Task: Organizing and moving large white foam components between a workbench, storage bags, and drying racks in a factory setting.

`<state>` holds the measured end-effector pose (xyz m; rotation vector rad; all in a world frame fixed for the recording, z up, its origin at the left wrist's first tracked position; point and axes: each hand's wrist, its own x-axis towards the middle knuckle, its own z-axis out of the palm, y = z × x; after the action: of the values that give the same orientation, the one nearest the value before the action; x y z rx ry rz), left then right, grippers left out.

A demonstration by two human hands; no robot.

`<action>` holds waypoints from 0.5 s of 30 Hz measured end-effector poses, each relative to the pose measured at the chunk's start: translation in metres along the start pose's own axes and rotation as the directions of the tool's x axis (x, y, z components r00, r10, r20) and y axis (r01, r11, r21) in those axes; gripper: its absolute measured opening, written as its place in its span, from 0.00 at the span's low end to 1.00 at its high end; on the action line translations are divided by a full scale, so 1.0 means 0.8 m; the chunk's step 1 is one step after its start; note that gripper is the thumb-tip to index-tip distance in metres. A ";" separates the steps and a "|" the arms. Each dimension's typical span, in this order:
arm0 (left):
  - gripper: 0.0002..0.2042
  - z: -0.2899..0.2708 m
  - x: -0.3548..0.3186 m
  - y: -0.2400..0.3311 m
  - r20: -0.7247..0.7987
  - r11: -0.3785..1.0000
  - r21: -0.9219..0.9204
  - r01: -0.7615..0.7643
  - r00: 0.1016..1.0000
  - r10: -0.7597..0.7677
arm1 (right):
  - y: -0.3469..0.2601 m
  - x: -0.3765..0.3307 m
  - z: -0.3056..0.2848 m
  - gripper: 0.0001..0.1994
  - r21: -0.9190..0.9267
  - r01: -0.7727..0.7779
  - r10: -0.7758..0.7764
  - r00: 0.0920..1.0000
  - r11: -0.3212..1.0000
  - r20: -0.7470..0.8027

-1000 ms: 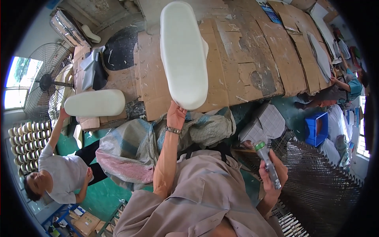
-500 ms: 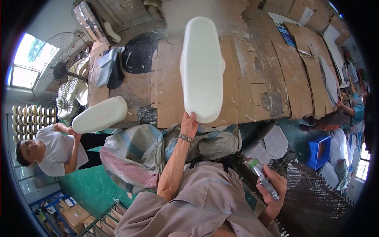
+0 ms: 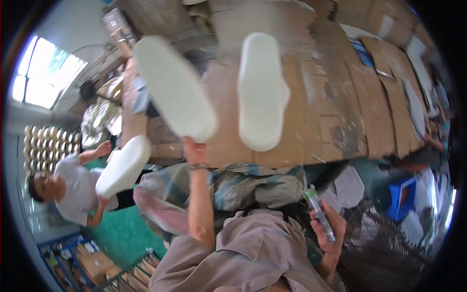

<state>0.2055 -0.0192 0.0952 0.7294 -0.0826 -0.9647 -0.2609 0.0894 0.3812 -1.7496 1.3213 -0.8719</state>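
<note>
Left grip has its fingers closed on the near end of a long pad, which extends over the bench, slanting away toward the upper left; whether it touches the surface I cannot tell. It is off-white, plain and smooth-looking, with broad rounded ends and nearly straight sides, its outline softened by blur. Just right of it, a second pad of the same pale colour lies on the cardboard-covered bench, roughly end-on to the wearer, with a bulge on its right edge. Right grip is wrapped around a slim grey tool with a green upper end, held well apart from both pads.
</note>
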 end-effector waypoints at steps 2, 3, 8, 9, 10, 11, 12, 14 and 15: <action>0.22 -0.054 0.075 0.044 -0.195 0.981 0.160 -0.110 0.971 0.140 | 0.001 0.003 0.005 0.29 0.007 0.010 -0.010 1.000 1.000 -0.023; 0.23 -0.083 0.110 0.068 -0.092 0.985 -0.023 -0.170 0.982 0.167 | 0.002 0.009 0.010 0.30 0.034 0.019 -0.017 0.999 0.999 -0.037; 0.30 -0.145 0.217 0.226 -0.251 0.959 -0.188 -0.213 0.954 0.163 | 0.001 0.021 0.002 0.30 0.167 -0.012 0.039 0.987 0.986 -0.157; 0.36 -0.138 0.216 0.223 -0.371 0.975 -0.128 -0.182 0.921 0.123 | 0.001 0.024 0.007 0.30 0.215 -0.051 0.085 0.984 0.975 -0.156; 0.41 -0.140 0.194 0.202 -0.579 0.981 -0.193 -0.012 0.809 -0.104 | 0.003 0.029 0.021 0.32 0.210 -0.126 0.147 0.985 0.970 -0.090; 0.43 -0.080 0.161 0.091 -0.687 0.988 0.032 0.152 0.721 -0.088 | 0.013 0.033 0.032 0.32 0.126 -0.191 0.210 0.966 0.973 -0.152; 0.40 -0.067 0.137 0.098 -0.629 0.945 0.246 0.214 0.778 -0.012 | 0.010 0.034 0.036 0.34 0.130 -0.217 0.234 0.963 0.968 -0.135; 0.37 -0.004 0.036 0.047 -0.558 0.847 0.441 0.298 0.830 -0.002 | 0.018 0.033 0.045 0.37 0.075 -0.318 0.324 0.941 0.945 -0.097; 0.30 0.088 -0.035 0.020 0.159 0.674 0.709 -0.208 0.978 0.134 | 0.019 0.035 0.048 0.37 0.075 -0.317 0.323 0.942 0.945 -0.092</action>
<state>0.1744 -0.0290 0.1655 1.3844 -0.6431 -0.7660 -0.2281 0.0664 0.3520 -1.4064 1.5777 -0.8130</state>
